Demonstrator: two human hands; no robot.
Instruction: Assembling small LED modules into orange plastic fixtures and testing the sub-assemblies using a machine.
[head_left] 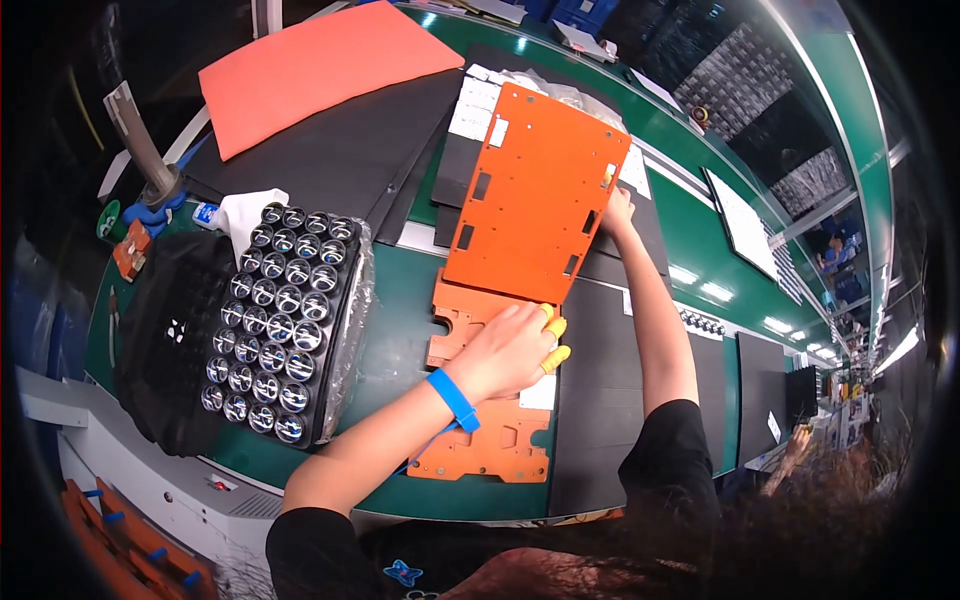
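A flat orange plate (540,185) with slots and small holes stands tilted up over an orange fixture base (480,450) on the green bench. At the plate's right edge, my right hand (617,212) is closed on it, with its fingers partly hidden behind. My left hand (505,350) wears yellow finger covers and a blue wristband (455,400). It lies over the base just below the plate's lower edge, fingers bent around the base's right side. The hand covers the middle of the base. A white piece (538,394) shows beside my left hand.
Left of the base stands a black tray (335,330) of shiny round lenses, partly wrapped in clear plastic. Behind lie a salmon foam sheet (330,70) and black mats (330,165). A white cloth (250,215) and small bottle (206,214) sit beyond the tray. Another person's hand (800,440) shows far right.
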